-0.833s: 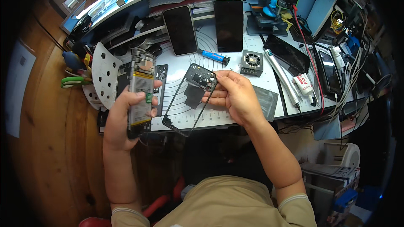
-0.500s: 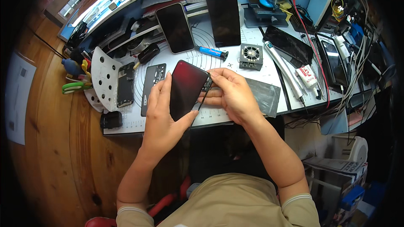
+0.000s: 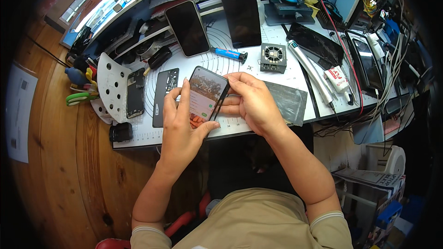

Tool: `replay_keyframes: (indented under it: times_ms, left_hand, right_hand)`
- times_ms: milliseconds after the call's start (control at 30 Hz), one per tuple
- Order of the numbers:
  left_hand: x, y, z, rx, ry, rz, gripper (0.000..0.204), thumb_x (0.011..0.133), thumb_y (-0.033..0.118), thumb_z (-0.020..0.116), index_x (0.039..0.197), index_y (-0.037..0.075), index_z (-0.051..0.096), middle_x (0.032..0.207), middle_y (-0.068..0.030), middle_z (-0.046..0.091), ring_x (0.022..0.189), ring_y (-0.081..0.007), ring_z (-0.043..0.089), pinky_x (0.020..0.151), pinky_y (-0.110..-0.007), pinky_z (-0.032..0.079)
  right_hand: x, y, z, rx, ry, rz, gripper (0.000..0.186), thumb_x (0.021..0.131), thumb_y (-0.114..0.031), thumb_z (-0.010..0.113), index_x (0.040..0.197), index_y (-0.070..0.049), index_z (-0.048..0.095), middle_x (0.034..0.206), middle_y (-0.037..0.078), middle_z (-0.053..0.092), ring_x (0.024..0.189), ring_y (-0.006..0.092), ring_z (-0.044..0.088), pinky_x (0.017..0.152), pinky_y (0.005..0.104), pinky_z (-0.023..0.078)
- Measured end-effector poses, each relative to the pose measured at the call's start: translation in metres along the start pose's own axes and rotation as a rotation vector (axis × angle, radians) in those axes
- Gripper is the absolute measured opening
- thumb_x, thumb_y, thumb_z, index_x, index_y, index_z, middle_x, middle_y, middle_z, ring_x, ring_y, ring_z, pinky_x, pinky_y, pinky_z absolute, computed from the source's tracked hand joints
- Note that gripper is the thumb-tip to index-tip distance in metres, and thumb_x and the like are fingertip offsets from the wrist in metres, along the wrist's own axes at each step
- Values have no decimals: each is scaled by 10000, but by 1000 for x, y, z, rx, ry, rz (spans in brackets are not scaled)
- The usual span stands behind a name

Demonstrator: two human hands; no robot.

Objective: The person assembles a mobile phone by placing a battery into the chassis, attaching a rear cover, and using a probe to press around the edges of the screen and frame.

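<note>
Between my hands is a smartphone (image 3: pixel 205 93), tilted above the mat, its screen lit with a lock-screen picture. My left hand (image 3: pixel 177 122) grips it, fingers along the left edge and thumb at the lower right. My right hand (image 3: pixel 251 99) pinches the phone's upper right edge, the other fingers behind it. A thin dark strip shows along that right side; what it belongs to is hard to make out. Left of the phone lies a dark back cover (image 3: pixel 162 106) with camera cutouts. Beside my right hand is a grey flat pad (image 3: pixel 290 103).
Two dark-screened phones (image 3: pixel 188 30) stand at the back. A blue syringe (image 3: pixel 229 54), a small cooling fan (image 3: pixel 273 57) and a silver pen-shaped tool (image 3: pixel 310 71) lie on the mat. An opened phone frame (image 3: pixel 135 94) sits left; tangled cables (image 3: pixel 387 83) hang right.
The phone's screen has gone from dark with a reddish glow to lit. Both hands keep nearly the same grip, and the view has shifted slightly.
</note>
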State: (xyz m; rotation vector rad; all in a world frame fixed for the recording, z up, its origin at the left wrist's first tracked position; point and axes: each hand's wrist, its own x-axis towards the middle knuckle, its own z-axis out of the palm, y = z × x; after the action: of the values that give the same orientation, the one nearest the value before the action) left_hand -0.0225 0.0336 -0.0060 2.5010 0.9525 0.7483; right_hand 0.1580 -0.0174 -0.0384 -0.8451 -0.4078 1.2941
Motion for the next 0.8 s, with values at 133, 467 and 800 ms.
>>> replay_keyframes:
  times_ms: [133,467,800]
  left_hand:
    - [0,2,1,-6,4,-26,1057,637,130,946,1534,5,401,1356,-188,471,1203,-306,550,1012,-388,488]
    - [-4,3,7,26,22,-6,1063,642,133,944,1539,-3,391,1366,-200,451,1192,-309,551,990,-388,501]
    - [-11,13,9,248,36,-33,992,721,206,898,1532,-17,371,1378,-220,409,1249,-397,383,1094,-511,302]
  right_hand:
    - [-2,-2,1,29,-2,5,319,1081,-225,470,1222,48,554,1135,187,636,915,302,733,783,370,627]
    - [-4,-1,4,-83,12,-16,350,1032,-168,599,1289,64,547,1061,169,682,888,226,723,756,327,627]
    - [-2,7,13,-83,29,-102,368,987,-74,654,1303,88,559,981,145,719,859,185,720,709,306,639]
